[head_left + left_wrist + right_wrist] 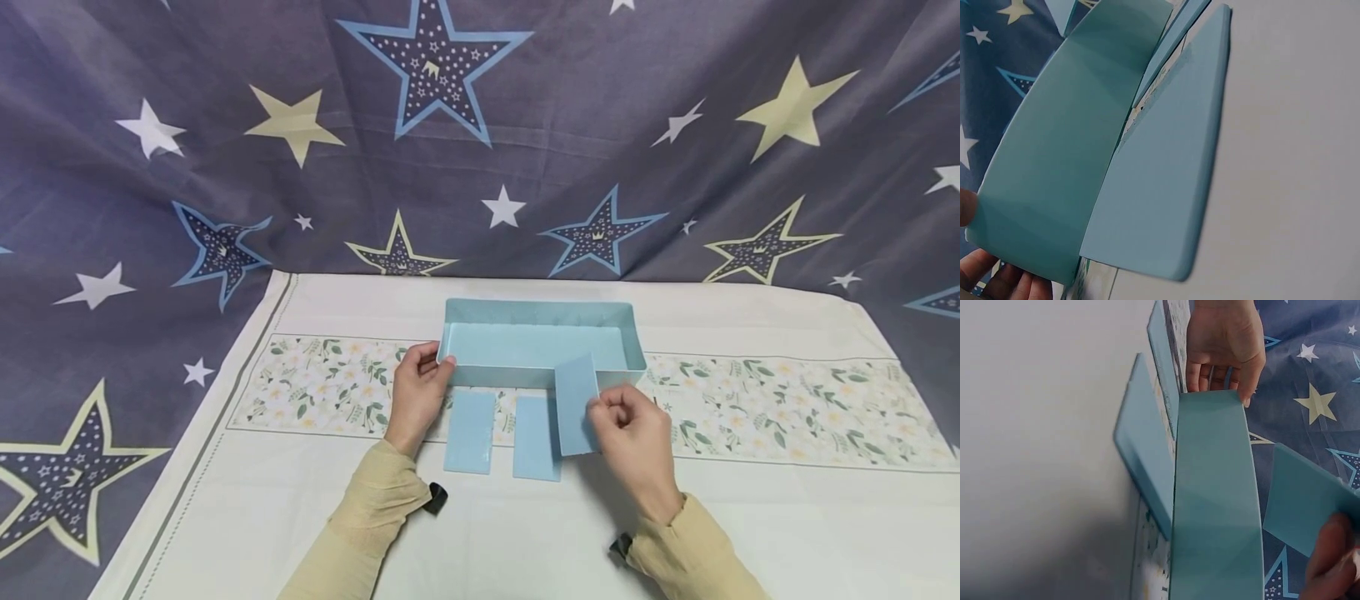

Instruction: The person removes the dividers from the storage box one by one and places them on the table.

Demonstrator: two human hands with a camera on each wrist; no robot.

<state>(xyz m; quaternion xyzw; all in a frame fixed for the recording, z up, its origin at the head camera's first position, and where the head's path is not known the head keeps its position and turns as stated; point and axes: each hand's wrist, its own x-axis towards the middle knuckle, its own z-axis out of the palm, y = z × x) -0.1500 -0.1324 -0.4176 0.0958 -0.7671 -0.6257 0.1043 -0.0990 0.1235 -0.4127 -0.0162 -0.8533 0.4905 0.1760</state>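
Note:
A long, shallow, open-topped light-blue box (502,377) stands on the table. My left hand (416,396) grips its left end, thumb at the near corner's rim and fingers against the end wall. In the right wrist view, that hand (1225,344) shows beyond the box (1216,481). My right hand (633,442) pinches a flat blue rectangular panel (576,408) by its right edge, raised and tilted in front of the box's near wall. Two similar panels, a left one (469,433) and a right one (536,437), lie flat before the box; the held panel partly hides the right one.
A white tablecloth (300,517) with a floral band (787,408) covers the table. Behind it hangs a dark star-patterned curtain (517,108). Small black pieces show beside the left cuff (386,487) and the right cuff (678,533).

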